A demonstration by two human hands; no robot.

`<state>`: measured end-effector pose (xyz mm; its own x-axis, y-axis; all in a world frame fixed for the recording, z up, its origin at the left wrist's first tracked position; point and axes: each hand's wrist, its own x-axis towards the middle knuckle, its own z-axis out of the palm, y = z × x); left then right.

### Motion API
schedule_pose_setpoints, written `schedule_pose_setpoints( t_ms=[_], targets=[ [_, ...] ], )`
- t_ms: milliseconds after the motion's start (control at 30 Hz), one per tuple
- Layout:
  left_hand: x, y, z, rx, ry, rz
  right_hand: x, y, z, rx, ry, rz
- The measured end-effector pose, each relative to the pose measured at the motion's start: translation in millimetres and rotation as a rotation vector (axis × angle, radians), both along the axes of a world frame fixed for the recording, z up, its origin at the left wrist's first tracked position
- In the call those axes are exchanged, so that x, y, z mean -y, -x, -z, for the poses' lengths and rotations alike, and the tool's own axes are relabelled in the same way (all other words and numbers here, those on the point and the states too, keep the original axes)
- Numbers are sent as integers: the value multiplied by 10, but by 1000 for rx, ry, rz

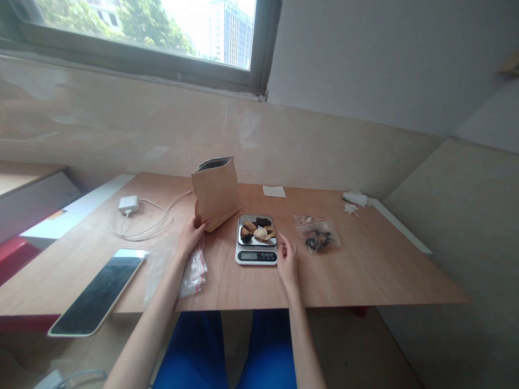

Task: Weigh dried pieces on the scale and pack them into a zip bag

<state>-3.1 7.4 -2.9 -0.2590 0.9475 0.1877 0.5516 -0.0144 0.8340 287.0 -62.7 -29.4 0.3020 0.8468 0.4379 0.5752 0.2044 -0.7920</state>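
The brown paper bag point(215, 192) stands up on the wooden table point(365, 275), at about 10 o'clock from the little scale point(257, 249). Its top is open and faces up, so I think nothing can spill out. The left hand point(190, 235) is at the bag's bottom corner. Its fingers are curled onto the low edge and hold it, most likely to keep the bag from tipping over. The snack pieces point(258, 230), some dark and some light, sit in a heap on the scale's shiny top. The scale's small screen faces the person, which makes it easy to read. The right hand point(287, 262) is at 4 o'clock from the scale, just beside its edge. Its fingers are loose and spread a bit, with nothing in them. At 3 o'clock from the scale lies a small clear bag point(318, 236) with dark bits inside, flat on the table and close to the right hand. Some empty clear bags point(195, 272) lie under the left wrist, at 8 o'clock from the scale. A phone point(101, 289) lies flat farther out at 8 o'clock. A white charger point(128, 204) with its cord rests at 10 o'clock, past the bag.
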Motion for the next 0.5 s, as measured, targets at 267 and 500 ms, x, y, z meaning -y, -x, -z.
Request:
schedule_pose_setpoints(
  t_ms=[267,500],
  targets=[
    [4,0,-17,10,11,3,-226,-14,-18,-21,59,-82],
    [-12,7,16,18,4,7,-201,-12,-4,-142,9,-138]
  ],
)
